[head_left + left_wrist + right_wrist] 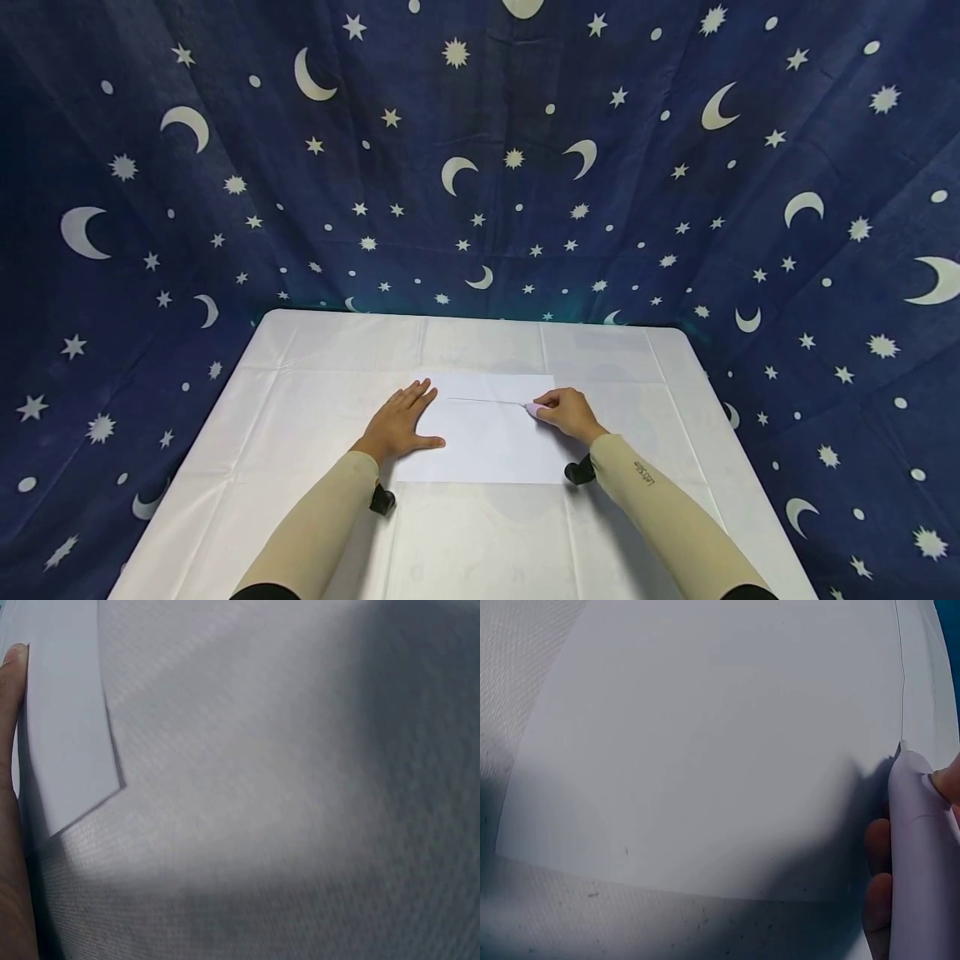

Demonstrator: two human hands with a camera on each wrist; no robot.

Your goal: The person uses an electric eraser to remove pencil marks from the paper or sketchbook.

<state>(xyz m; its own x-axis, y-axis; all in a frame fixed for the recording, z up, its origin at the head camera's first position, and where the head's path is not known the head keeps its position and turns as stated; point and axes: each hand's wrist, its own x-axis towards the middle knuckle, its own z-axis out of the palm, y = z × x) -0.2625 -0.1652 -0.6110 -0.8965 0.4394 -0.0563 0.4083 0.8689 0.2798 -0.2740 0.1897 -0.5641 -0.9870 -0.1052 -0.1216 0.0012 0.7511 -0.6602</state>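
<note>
A white sheet of paper [487, 450] lies on the table. My left hand [402, 423] rests flat on its left part, fingers spread and thumb pointing right. Near the sheet's right edge, my right hand [573, 415] grips a lavender utility knife [921, 855]. The knife's short blade [902, 746] touches the paper at the right end of a thin, nearly straight slit [483, 401], which runs across the upper part of the sheet. In the left wrist view only the thumb side of the left hand [10, 750] shows, beside a corner of the paper.
A white cloth with fold creases covers the table [480, 542]. Behind and at both sides hangs a dark blue curtain [420, 217] with moons and stars. Black wrist devices [580, 471] sit under both sleeves. Tiny dark specks dot the cloth in the right wrist view.
</note>
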